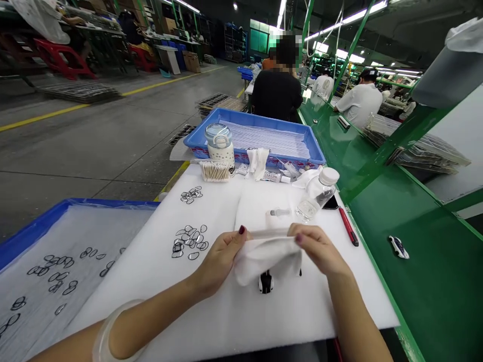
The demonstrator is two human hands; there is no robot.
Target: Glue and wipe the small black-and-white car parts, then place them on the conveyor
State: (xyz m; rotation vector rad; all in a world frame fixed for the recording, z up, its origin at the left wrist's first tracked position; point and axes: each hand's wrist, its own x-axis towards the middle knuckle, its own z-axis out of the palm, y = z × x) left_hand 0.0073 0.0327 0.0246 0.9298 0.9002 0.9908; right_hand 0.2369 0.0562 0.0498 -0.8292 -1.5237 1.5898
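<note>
A white cloth [264, 259] is stretched between my two hands above the white foam sheet [211, 306]. My left hand [226, 251] pinches its left upper corner between thumb and fingers. At the right upper corner, my right hand [315, 246] grips it the same way. Just below the cloth sits a small black-and-white toy car [266, 282], its far end covered by the fabric. A clear bottle [315, 196] with a white cap stands tilted in view behind my right hand. Thin black-edged rings [190, 240] lie in a loose group left of my left hand.
A blue tray [260, 118] stands behind a lidded cup [220, 143] and cotton swabs [215, 172]. A red cutter [347, 226] lies at the right edge. Another toy car [398, 247] rests on the green bench [433, 281]. Another blue tray [68, 213] with rings is at left.
</note>
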